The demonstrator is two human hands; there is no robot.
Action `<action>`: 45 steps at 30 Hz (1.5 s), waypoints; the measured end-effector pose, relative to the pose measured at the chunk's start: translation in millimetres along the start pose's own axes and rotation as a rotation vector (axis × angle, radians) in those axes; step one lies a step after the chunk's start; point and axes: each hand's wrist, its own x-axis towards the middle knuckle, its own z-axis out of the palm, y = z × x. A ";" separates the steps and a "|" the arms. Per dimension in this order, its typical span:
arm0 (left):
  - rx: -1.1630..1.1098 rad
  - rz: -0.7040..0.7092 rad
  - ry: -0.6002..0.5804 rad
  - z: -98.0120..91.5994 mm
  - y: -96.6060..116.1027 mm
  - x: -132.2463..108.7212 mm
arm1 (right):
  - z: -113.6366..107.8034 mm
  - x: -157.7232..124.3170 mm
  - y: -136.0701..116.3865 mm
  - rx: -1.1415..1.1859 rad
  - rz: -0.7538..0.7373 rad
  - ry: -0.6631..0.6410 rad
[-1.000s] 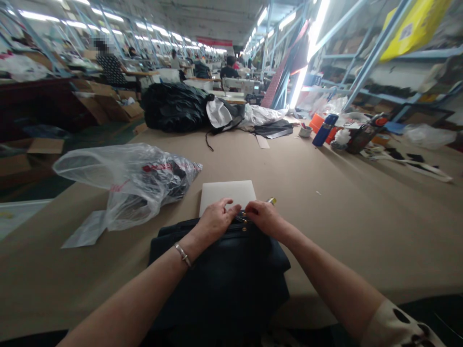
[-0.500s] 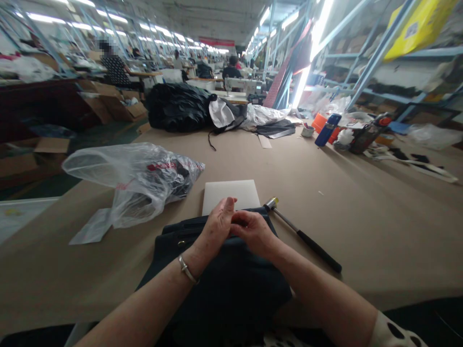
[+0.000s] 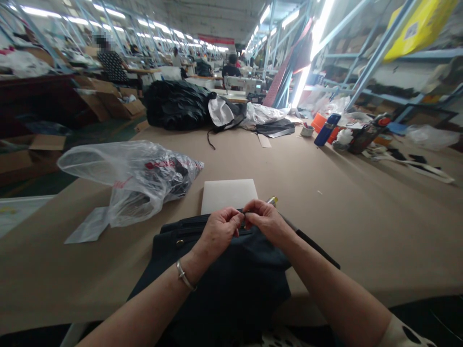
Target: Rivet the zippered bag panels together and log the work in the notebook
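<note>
**Hands returned to far edge of bag**

Both hands have been brought forward since the earlier frame. The left hand and right hand are pinched together on the top edge of the dark bag, which lies on the table. A white board sits just beyond; the hammer is partly covered by the right wrist.

The hands hide the small thing they pinch on the dark bag. The right hand covers part of the hammer. The bag's bottom is cut off.
</note>
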 end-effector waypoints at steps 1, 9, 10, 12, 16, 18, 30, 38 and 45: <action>0.019 -0.001 -0.005 -0.7 -0.7 0.5 | -0.2 -1.3 1.5 -0.010 0.006 -0.019; 0.236 -0.057 -0.068 -7.2 -6.5 5.4 | -17.7 -3.7 13.8 -0.439 0.046 -0.066; 0.265 -0.061 -0.070 -7.2 -8.1 6.7 | -20.0 -3.7 15.5 -0.547 0.020 -0.058; 0.325 -0.065 -0.070 -6.7 -11.3 9.5 | -22.7 -4.4 18.4 -0.682 -0.023 -0.050; 0.438 -0.070 -0.065 -5.5 -14.1 13.1 | -22.8 -5.9 23.4 -0.870 -0.075 -0.066; 0.483 -0.070 -0.063 -5.2 -14.3 14.1 | -22.4 -5.5 25.9 -0.923 -0.086 -0.070; 0.797 -0.010 -0.063 -7.1 -17.2 17.5 | -13.0 -3.1 19.0 -1.123 -0.034 -0.066; 1.170 0.100 0.048 -10.2 1.6 -1.0 | -23.0 -7.7 18.8 -1.105 -0.091 -0.107; 1.336 0.389 0.031 -1.7 -19.9 -2.5 | -92.5 -63.0 16.4 -1.371 0.003 0.113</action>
